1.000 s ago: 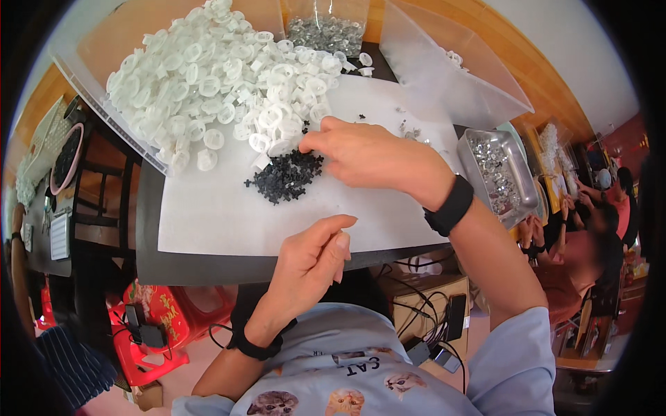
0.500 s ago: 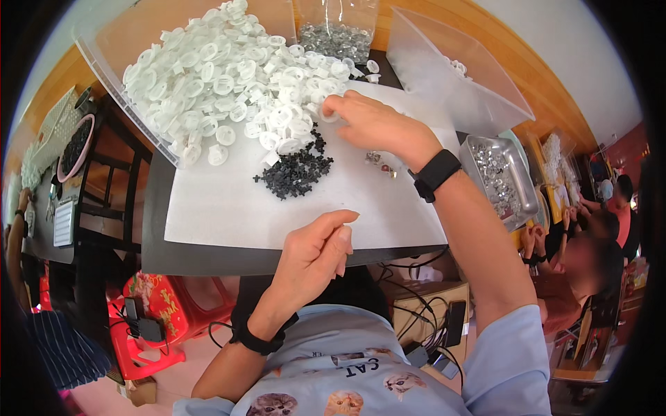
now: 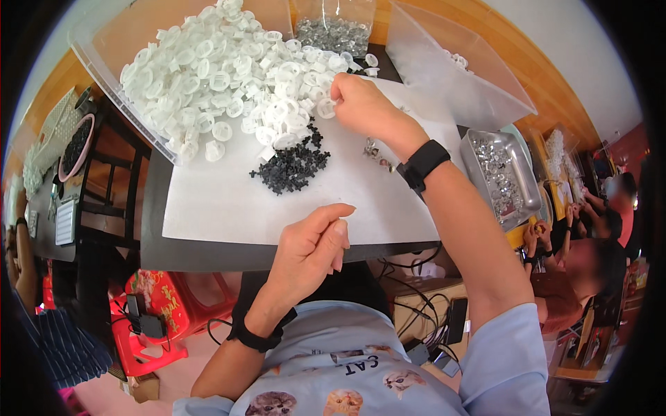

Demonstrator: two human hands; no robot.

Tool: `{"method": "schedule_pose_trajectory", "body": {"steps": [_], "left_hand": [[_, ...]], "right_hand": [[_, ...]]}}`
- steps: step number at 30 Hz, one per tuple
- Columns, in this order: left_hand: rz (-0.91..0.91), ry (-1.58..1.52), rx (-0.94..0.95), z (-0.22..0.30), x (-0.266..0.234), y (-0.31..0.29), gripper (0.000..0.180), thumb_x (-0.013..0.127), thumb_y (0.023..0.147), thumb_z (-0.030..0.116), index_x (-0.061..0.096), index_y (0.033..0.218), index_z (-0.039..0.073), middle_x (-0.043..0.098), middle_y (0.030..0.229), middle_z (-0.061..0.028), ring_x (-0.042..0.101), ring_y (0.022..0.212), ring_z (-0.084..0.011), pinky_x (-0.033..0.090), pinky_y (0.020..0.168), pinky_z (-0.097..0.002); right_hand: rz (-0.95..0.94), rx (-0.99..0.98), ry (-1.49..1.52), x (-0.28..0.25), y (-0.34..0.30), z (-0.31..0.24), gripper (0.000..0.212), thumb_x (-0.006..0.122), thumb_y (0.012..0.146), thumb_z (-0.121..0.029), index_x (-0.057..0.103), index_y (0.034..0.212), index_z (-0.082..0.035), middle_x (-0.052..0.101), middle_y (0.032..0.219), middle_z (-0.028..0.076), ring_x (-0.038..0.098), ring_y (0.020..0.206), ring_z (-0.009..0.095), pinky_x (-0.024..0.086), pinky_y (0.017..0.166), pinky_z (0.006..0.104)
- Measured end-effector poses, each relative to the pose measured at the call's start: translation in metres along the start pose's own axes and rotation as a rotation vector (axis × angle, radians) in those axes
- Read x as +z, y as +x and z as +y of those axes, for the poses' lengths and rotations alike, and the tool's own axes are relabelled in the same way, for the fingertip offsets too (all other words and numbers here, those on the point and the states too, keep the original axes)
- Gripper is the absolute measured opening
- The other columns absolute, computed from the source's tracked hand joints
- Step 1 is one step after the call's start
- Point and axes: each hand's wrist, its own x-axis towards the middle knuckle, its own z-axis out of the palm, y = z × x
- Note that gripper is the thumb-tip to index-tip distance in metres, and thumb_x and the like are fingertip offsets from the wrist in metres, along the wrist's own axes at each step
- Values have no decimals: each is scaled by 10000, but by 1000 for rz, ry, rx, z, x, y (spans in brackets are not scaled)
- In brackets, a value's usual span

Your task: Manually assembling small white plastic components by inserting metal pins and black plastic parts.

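At the right edge of a large heap of white plastic parts with round rings [image 3: 222,80], my right hand [image 3: 371,107] reaches down with its fingertips bent together. A single white ring part [image 3: 326,108] lies right beside those fingers; whether they grip a part is hidden. My left hand [image 3: 312,243] is held above the near edge of the white foam sheet [image 3: 215,215], fingers curled in and thumb close to the index finger. What it may hold does not show. Between the hands and the heap lies a small pile of black cross-shaped pieces [image 3: 291,166].
A few small metal pieces [image 3: 374,152] lie under my right wrist. To the right stands a metal tray of shiny parts [image 3: 534,201]. A clear bag of metal parts [image 3: 333,38] and a tilted clear bin [image 3: 451,83] stand behind. Other people sit at the right.
My right hand has moved slightly up and away along the heap's edge, its fingers more bent. My left hand has stayed almost in place.
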Motion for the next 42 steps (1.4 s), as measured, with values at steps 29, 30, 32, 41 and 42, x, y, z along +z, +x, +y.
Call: {"method": "schedule_pose_trajectory", "body": {"steps": [29, 30, 32, 41, 42], "left_hand": [[58, -404, -68, 12, -8, 11, 509, 334, 1017, 352, 375, 1351, -30, 576, 1009, -137, 574, 677, -164, 477, 572, -265], [15, -424, -67, 12, -10, 11, 499, 350, 1017, 336, 380, 1342, -41, 575, 1013, -131, 581, 711, -167, 482, 601, -270], [-27, -444, -69, 9, -13, 10, 490, 366, 1016, 321, 385, 1334, -52, 574, 1017, -124, 587, 744, -171, 487, 630, -275], [-47, -463, -23, 1, -13, 8, 396, 481, 983, 237, 481, 1257, -48, 598, 966, -103, 597, 728, -155, 492, 611, -269], [-32, -463, -33, 1, -13, 8, 379, 488, 979, 228, 493, 1239, -48, 600, 965, -103, 595, 722, -151, 491, 606, -267]], "right_hand": [[-531, 151, 657, -48, -99, -48, 158, 645, 820, -147, 605, 793, 3, 582, 658, 16, 518, 558, 68, 437, 476, 224], [-550, 164, 731, -46, -105, -52, 140, 643, 823, -129, 601, 814, 4, 579, 666, 16, 513, 560, 64, 429, 472, 219], [-529, 174, 764, -42, -114, -54, 124, 637, 824, -109, 596, 830, 8, 580, 680, 18, 506, 563, 63, 424, 469, 216], [-363, 194, 841, -36, -132, -54, 97, 595, 845, -66, 564, 881, 18, 573, 702, 19, 516, 589, 64, 430, 472, 217], [-382, 213, 848, -37, -132, -53, 91, 588, 850, -67, 565, 887, 14, 579, 710, 22, 520, 593, 64, 430, 474, 215]]}}
